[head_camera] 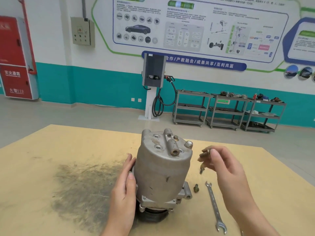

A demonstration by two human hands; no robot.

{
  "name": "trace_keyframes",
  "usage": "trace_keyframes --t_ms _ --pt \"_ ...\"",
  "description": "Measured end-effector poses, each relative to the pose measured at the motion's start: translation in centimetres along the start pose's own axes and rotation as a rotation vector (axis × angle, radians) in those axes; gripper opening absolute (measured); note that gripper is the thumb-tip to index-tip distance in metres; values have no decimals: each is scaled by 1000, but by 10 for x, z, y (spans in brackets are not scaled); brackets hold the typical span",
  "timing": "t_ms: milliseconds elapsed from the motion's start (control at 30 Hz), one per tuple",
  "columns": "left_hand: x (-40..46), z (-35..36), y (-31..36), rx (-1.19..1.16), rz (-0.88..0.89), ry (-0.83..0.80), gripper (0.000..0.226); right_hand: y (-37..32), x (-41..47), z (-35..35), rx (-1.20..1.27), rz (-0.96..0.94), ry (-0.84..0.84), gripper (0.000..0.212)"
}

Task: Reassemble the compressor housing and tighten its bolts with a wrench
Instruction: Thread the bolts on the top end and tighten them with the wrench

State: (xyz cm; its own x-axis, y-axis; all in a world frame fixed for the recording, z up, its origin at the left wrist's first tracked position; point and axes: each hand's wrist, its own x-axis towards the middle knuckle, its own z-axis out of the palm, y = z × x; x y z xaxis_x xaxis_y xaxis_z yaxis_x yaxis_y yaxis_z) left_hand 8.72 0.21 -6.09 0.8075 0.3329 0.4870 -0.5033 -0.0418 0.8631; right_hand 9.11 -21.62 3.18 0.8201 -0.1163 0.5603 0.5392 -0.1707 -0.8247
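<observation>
1. Left hand (125, 183): fingers straight, flat against the compressor's side, seemingly to steady it.
2. Compressor (163, 169): upright mid-table (51, 147), pulley end down, housing on, bolt holes facing up for access.
3. Loose bolt (196, 187): lies just beside the base, within reach.
4. Wrench (215, 206): flat on table, unused, near the right forearm.
5. Right hand (221, 166): raised, pinching long bolts (203, 159) in fingertips, likely for insertion.

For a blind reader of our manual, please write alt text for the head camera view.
A person's left hand steadies a grey compressor housing standing upright on a wooden table, while the right hand pinches a long bolt beside it. A loose bolt and an open-end wrench lie on the table to the right.
</observation>
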Motion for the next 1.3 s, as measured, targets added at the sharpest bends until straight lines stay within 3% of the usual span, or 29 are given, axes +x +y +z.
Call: trace_keyframes --t_ms 133,367,800,967,1300 --pt "0 0 2 -8 0 3 40 -29 9 24 164 3 -81 34" --pt "1 1 -1 -15 8 17 33 -26 15 40 160 11 -93 31" --pt "2 0 -5 -14 13 3 40 -37 13 42 -61 -46 -109 27" --pt "2 0 -2 -9 11 2 40 -36 14 42 -128 -78 -97 14" --pt "0 0 2 9 11 -7 40 -34 15 34 -228 -77 -99 20"
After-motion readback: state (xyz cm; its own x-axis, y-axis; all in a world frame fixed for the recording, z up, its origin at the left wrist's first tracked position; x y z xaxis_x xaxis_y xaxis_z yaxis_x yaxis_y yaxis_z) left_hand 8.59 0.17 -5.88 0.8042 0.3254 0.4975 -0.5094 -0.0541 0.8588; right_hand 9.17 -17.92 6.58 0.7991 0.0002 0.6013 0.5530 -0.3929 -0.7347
